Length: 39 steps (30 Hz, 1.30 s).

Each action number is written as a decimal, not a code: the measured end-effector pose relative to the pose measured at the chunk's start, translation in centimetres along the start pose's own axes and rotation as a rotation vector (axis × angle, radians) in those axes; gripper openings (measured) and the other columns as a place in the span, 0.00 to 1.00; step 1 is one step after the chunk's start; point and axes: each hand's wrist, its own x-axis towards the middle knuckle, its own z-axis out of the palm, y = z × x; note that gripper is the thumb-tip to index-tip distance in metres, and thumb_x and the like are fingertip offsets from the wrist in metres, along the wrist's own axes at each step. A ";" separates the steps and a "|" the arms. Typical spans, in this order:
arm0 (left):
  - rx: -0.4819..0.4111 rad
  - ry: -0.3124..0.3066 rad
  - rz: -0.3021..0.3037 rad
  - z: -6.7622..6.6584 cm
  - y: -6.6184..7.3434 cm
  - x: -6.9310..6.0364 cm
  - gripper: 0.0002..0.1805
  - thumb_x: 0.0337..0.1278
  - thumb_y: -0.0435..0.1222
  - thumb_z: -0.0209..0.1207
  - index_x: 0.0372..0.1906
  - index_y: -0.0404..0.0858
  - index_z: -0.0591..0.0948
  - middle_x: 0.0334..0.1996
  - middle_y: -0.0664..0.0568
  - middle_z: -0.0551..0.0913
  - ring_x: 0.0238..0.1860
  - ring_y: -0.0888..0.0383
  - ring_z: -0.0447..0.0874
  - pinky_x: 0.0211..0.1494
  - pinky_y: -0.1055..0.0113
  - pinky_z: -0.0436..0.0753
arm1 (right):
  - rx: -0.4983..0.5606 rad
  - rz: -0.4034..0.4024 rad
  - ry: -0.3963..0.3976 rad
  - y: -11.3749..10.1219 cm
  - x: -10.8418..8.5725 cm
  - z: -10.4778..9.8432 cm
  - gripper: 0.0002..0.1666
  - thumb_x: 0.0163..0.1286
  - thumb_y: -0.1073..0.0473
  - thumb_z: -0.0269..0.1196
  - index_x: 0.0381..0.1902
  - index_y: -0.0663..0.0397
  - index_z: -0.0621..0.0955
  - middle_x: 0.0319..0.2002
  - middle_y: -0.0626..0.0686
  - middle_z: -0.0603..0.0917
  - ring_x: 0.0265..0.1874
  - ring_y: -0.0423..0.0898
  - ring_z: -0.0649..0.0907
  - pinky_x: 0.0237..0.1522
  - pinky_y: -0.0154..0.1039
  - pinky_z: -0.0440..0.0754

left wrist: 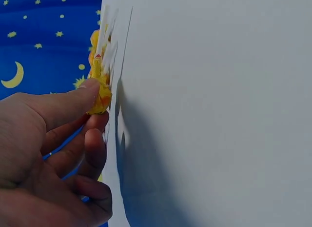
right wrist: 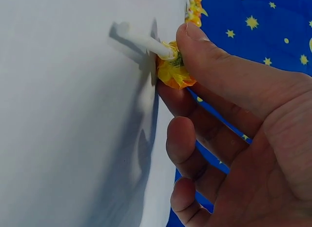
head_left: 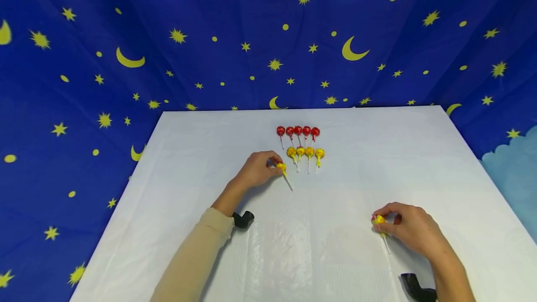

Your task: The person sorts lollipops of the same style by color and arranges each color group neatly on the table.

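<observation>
My left hand (head_left: pixel 260 170) pinches a yellow lollipop (head_left: pixel 281 167) by its wrapped head, left of a row of yellow lollipops (head_left: pixel 310 152). Its white stick points toward the front right. In the left wrist view, the thumb presses on the yellow wrapper (left wrist: pixel 101 97). Farther right and nearer the front, my right hand (head_left: pixel 415 227) holds another yellow lollipop (head_left: pixel 379 219) between thumb and fingers, with a bit of red showing on its head. The right wrist view shows its white stick (right wrist: pixel 146 42) sticking out from the yellow wrapper.
Behind the yellow row lies a row of several red lollipops (head_left: pixel 298 130). Dark curved objects lie near the wrists, one by the left (head_left: pixel 244 220) and one by the right (head_left: pixel 416 288). A white-covered table (head_left: pixel 201 143) meets a blue star-patterned cloth (head_left: pixel 218 59).
</observation>
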 end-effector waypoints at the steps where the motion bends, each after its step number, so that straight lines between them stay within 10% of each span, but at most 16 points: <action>1: 0.007 0.001 -0.012 -0.1 -0.2 0.2 0.11 0.53 0.39 0.69 0.42 0.45 0.83 0.34 0.60 0.81 0.34 0.59 0.74 0.39 0.64 0.74 | 0.001 -0.002 0.002 0.0 0.0 0.0 0.17 0.48 0.46 0.76 0.36 0.41 0.86 0.26 0.44 0.77 0.24 0.44 0.71 0.25 0.40 0.64; 39: -0.001 0.053 -0.032 -0.5 -0.8 4.0 0.11 0.54 0.37 0.69 0.43 0.43 0.84 0.36 0.56 0.82 0.39 0.57 0.75 0.46 0.62 0.74 | -0.010 -0.026 -0.075 -0.3 0.6 -0.7 0.16 0.49 0.43 0.75 0.34 0.40 0.86 0.27 0.42 0.78 0.23 0.43 0.70 0.24 0.39 0.63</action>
